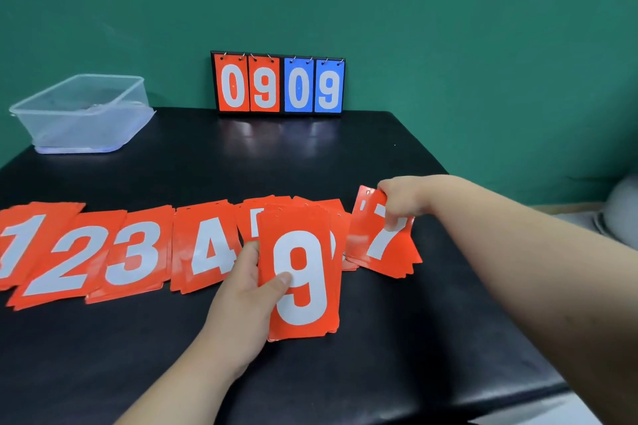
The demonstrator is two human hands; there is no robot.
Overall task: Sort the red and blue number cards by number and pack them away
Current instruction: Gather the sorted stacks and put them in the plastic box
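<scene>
Holding a stack of red cards (pixel 300 286) with a white 9 on top, the left hand (pixel 247 290) sits at about 6 o'clock on the black table (pixel 310 155). Its thumb is pressed across the face of the 9 and its fingers are wrapped behind the stack's left edge, so the hand is closed around the stack. The stack is held above the row of sorted piles and hides part of them. At about 2 o'clock from the stack, the right hand (pixel 404 200) has its fingers curled over the upper edge of a red 7 card (pixel 379 241) and pinches it. The card is tilted and sits on a few more red cards whose edges show beneath it; whether it is lifted clear of them cannot be told. From 9 o'clock toward the middle of the table, red piles lie face up and overlap one another: the 1 pile (pixel 20 245), the 2 pile (pixel 69 255), the 3 pile (pixel 134 252) and the 4 pile (pixel 207 248). Next comes a half-hidden pile (pixel 253 217) whose numeral is mostly covered by the stack. Another red pile (pixel 340 217) peeks out at the stack's right edge, its number unreadable. At 12 o'clock, against the green wall (pixel 448 45), a scoreboard (pixel 279 84) stands upright with two red cards and two blue cards on rings, each pair reading 0 and 9. At 10 o'clock a clear plastic container (pixel 83 114) rests on the far left corner of the table, its contents too faint to make out.
</scene>
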